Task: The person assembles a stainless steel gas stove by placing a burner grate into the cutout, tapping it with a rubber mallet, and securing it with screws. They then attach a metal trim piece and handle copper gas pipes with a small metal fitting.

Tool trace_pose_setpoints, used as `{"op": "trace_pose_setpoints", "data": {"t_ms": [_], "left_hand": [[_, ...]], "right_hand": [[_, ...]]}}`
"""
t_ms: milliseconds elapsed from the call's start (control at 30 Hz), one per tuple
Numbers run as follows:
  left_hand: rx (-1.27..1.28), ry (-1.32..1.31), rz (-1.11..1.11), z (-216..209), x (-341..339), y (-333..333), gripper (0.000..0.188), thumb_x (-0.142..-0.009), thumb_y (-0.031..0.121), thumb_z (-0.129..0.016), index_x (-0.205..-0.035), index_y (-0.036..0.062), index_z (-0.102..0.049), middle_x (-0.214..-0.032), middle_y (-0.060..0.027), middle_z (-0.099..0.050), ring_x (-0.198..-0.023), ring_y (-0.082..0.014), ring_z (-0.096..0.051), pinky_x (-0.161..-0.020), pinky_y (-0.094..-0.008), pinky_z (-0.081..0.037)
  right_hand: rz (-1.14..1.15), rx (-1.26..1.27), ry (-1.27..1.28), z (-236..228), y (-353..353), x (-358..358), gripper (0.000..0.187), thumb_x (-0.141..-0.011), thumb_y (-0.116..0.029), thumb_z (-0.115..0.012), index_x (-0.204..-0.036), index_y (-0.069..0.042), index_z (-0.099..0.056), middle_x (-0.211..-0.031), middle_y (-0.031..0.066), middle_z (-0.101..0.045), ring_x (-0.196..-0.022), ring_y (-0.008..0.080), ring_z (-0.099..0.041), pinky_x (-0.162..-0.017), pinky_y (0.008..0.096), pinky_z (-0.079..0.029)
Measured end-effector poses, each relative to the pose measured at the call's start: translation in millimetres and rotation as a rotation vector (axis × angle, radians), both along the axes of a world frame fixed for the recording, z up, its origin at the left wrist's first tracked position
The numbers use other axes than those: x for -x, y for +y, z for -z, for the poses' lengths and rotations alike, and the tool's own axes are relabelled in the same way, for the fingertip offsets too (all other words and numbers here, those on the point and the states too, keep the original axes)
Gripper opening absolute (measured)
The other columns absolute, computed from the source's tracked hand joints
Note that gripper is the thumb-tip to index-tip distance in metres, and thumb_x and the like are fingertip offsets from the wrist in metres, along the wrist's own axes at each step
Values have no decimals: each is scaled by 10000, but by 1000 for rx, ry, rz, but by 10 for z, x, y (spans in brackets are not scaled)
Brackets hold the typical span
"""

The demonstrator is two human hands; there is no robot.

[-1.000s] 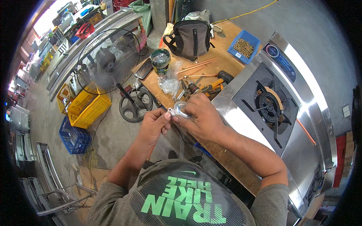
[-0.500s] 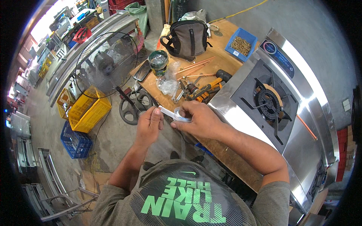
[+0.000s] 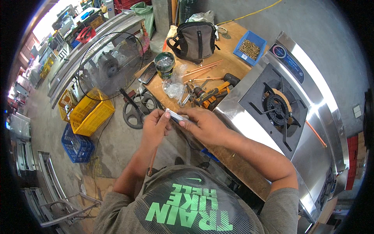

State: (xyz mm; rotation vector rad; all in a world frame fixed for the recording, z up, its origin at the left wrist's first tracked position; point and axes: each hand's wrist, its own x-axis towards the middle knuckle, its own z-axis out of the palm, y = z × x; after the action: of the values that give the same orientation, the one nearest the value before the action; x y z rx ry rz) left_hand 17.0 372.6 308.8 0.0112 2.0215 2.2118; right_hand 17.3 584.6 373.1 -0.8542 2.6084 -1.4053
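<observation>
My left hand is closed round a thin copper tube. The tube's lower part comes out below the hand along my forearm, and its upper end shows at the thumb tip. A short strip of white tape spans from that end to my right hand. Those right fingers are closed on the tape roll, mostly hidden by the hand. Beyond the hands, on the wooden bench, lie wrenches, a yellow-and-black power drill and several copper tubes.
To the right stands a steel gas stove with a copper tube on it. A blue bin of brass fittings, a backpack, a tub and a phone sit on the bench. A fan and yellow crate stand left.
My right hand has turned over the tape roll, which was in plain sight before and is now mostly hidden. The copper tube's lower part has come into view below my left hand.
</observation>
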Motion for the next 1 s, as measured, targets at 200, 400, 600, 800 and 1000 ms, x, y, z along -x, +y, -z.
{"op": "trace_pose_setpoints", "data": {"t_ms": [200, 400, 600, 800, 1000], "left_hand": [[-61, -79, 14, 9, 21, 31, 320, -1012, 324, -621, -1073, 13, -669, -653, 7, -570, -514, -51, -463, -475, -205, -369], [-110, -52, -18, 116, 61, 113, 295, -1005, 278, -634, -1129, 16, -688, -739, 10, -615, -587, -48, -504, -530, -200, -403], [-177, -67, -26, 132, 51, 108, 224, -1001, 245, -636, -1089, 43, -675, -746, 18, -596, -588, -54, -499, -526, -205, -398], [-283, -147, 9, 93, 53, 42, 226, -981, 241, -674, -1108, 55, -666, -761, 33, -603, -578, -38, -492, -514, -192, -388], [-235, -126, 32, 112, 21, 19, 244, -973, 252, -687, -1113, 53, -668, -751, 38, -600, -575, -33, -501, -514, -187, -390]], "right_hand": [[100, -208, 211, 31, -29, -57, 373, -959, -310, -614, -1246, -74, -647, -1100, 162, -689, -1078, 359, -599, -954, 479, -406], [73, -274, 200, 39, -27, -56, 354, -963, -310, -608, -1206, -61, -673, -1062, 170, -694, -1055, 358, -609, -948, 478, -415], [71, -169, 76, 46, 11, -24, 355, -969, -313, -611, -1172, -31, -685, -1026, 191, -690, -1028, 367, -618, -930, 476, -435], [147, -212, 246, -4, -26, -83, 321, -961, -298, -613, -1162, -61, -694, -949, 156, -684, -990, 340, -598, -892, 470, -407], [116, -311, 237, -110, -46, -176, 300, -961, -274, -624, -1184, -89, -700, -905, 127, -671, -936, 305, -598, -827, 440, -375]]}}
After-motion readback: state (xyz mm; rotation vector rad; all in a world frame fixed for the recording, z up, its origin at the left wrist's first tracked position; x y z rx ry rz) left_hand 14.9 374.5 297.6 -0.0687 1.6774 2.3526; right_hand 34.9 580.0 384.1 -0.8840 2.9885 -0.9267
